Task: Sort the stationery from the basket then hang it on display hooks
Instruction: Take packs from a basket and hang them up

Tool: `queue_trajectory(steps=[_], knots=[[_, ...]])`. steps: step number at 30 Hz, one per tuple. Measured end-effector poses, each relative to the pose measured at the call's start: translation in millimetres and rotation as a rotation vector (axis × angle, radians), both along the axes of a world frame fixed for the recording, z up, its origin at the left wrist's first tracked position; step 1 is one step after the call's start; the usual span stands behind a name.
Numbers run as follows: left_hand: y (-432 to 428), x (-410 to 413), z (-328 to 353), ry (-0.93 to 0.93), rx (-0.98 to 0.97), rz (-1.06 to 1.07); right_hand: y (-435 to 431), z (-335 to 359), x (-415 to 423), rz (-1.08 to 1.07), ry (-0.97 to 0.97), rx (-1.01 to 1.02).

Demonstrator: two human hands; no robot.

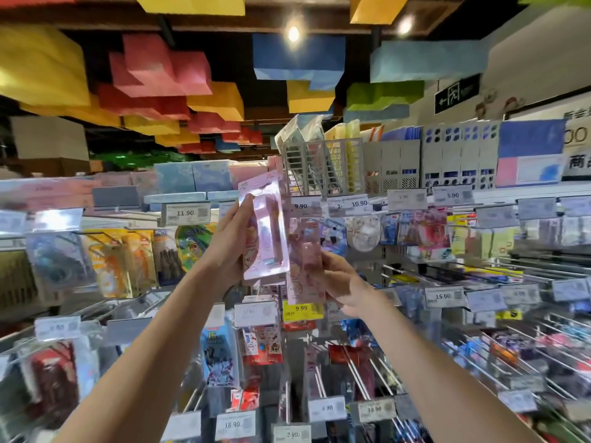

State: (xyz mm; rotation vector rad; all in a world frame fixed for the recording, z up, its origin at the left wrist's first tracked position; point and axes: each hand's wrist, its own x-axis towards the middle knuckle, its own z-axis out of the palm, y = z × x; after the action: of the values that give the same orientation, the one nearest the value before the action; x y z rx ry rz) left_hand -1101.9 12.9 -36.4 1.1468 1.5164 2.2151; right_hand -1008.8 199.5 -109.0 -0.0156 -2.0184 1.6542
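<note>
Left hand point(231, 239) grasping pink pack point(266, 231), right hand point(340, 284) grasping second pink pack point(305, 266), price tags point(185, 214) crowding around

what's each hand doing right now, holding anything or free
left hand: grips the pink blister pack, raised toward the hooks.
right hand: grips the second pink pack by its lower part.

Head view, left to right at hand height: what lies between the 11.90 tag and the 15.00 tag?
11.90 tag → left hand → front pink pack → rear pink pack → right hand → 15.00 tag
</note>
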Motion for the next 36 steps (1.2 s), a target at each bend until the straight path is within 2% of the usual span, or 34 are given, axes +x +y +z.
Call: queue_trajectory(steps=[4,12,20,25,27,28,29,31,34,36], knots=[[-13.2,-1.4,-11.6,0.034,-0.028,0.054,5.4,3.5,-6.8,0.015,0.070,-0.005],[-19.6,1.1,-55.6,0.021,-0.134,0.010,-0.4,8.1,-30.8,-0.070,-0.080,0.016],[-9.3,-1.3,-69.2,0.113,-0.207,0.187,14.4,6.5,-71.4,-0.377,-0.194,0.102],[-1.6,-0.6,-72.8,0.114,-0.202,0.170,26.8,-0.6,-76.8,-0.552,-0.265,0.214],[2.9,-7.8,-77.7,0.138,-0.200,0.164,27.9,-7.3,-67.8,-0.678,-0.236,0.320],[5.2,-6.0,-77.9,0.149,-0.195,0.176,26.2,-9.2,-60.7,-0.707,-0.158,0.343],[7.6,-3.3,-77.0,0.149,-0.192,0.197,23.8,-10.4,-52.9,-0.684,-0.051,0.339],[13.7,3.8,-74.1,0.152,-0.166,0.256,12.4,-9.8,-33.5,-0.470,0.077,0.292],[25.3,6.6,-72.5,0.150,-0.154,0.261,-10.1,-14.4,-10.1,-0.116,0.063,0.291],[33.0,10.9,-72.7,0.135,-0.145,0.261,-17.3,-19.4,-6.9,-0.057,0.033,0.259]])
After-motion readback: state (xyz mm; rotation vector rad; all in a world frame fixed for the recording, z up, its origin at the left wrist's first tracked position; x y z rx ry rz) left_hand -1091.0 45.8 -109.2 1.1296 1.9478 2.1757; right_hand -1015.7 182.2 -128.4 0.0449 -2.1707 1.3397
